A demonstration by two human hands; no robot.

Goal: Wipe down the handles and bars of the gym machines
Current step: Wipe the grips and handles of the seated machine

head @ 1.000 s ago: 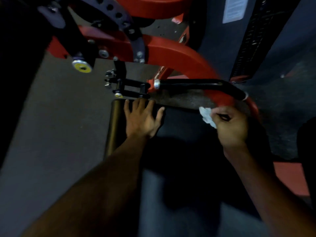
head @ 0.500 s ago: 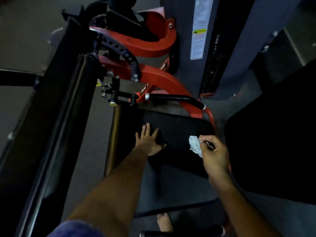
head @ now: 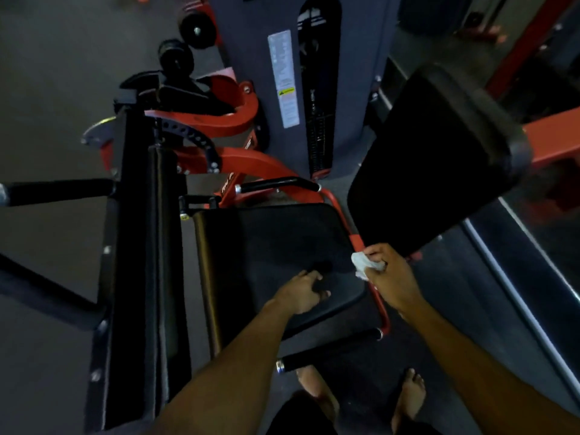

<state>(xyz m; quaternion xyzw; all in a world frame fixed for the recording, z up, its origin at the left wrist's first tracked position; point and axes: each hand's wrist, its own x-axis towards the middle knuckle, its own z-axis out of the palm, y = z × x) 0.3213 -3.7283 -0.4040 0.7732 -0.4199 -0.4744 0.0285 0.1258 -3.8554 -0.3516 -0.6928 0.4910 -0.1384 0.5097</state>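
A red-framed gym machine has a black seat pad [head: 282,240] in the middle of the view. My right hand [head: 392,277] is shut on a crumpled white cloth [head: 364,265], pressed against the red side bar [head: 354,238] at the seat's right edge. My left hand [head: 303,291] rests on the seat pad near its front, fingers loosely curled, holding nothing. A far black handle [head: 276,184] runs beyond the seat. A near black handle [head: 329,348] with a chrome end lies below the seat, close to my feet.
A black backrest pad [head: 439,158] tilts up at the right. A long black padded arm [head: 141,262] runs down the left, with a side bar [head: 56,189]. The grey weight-stack column [head: 282,80] stands behind. My bare feet [head: 408,394] are on the grey floor.
The view has pulled back and up from the machine. My right hand with the cloth went from the far black handle down to the red side bar. My left hand slid toward the seat's front.
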